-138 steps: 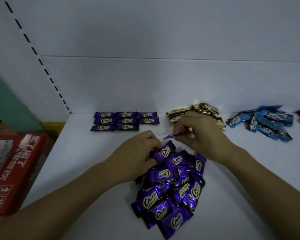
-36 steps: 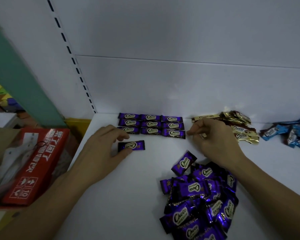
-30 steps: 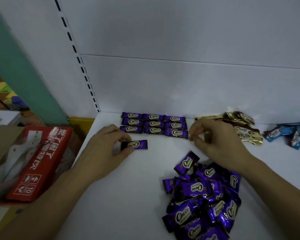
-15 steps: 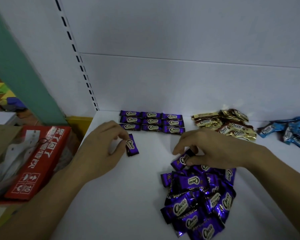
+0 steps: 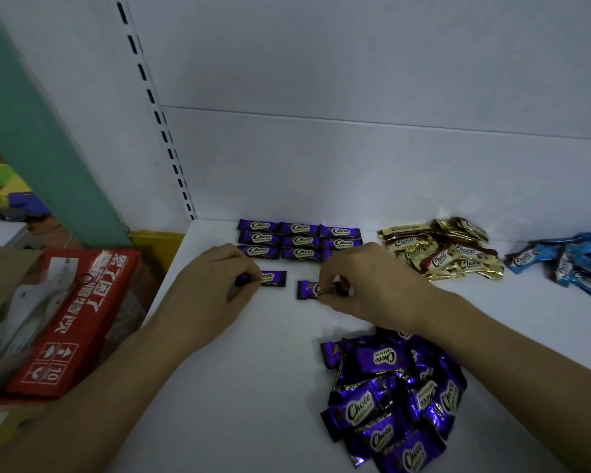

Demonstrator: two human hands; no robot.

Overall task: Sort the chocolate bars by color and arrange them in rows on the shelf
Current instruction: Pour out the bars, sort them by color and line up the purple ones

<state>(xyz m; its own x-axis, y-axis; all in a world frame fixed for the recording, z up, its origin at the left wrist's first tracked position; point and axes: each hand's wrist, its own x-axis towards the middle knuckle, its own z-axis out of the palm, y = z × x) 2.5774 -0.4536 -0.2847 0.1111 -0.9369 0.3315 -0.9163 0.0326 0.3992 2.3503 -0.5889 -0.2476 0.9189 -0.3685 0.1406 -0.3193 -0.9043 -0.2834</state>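
Left hand (image 5: pixel 215 285): my fingertips pinch the left end of the left bar (image 5: pixel 272 278), which lies flat on the shelf (image 5: pixel 253 370) just in front of the grid's left column.
Right hand (image 5: pixel 365 285): thumb and fingers nip the right end of the right bar (image 5: pixel 309 290). It also lies flat, beside the left bar with a small gap between them.
Done: the grid (image 5: pixel 299 240) of purple bars sits against the back wall, three rows deep and three across, labels up. My right hand partly hides the last bar of its front row.
In hand: I judge that these two bars begin a fourth purple row. Neither is yet squared up to the grid, and the right one sits a little nearer to me.
Left, purple: the purple pile (image 5: pixel 396 397) lies loose near the front edge, many bars overlapping at all angles. I read that as most of the purple stock.
Left, gold: the gold pile (image 5: pixel 447 254) is a jumble right of the grid, grouped but not in rows.
Left, blue: the blue pile (image 5: pixel 574 264) lies farther right, also jumbled and running out of view.
Progress: colours look separated and rows are barely begun, so I would call it early.
Off shelf: a red box (image 5: pixel 72 322) stands to the left, below shelf level.
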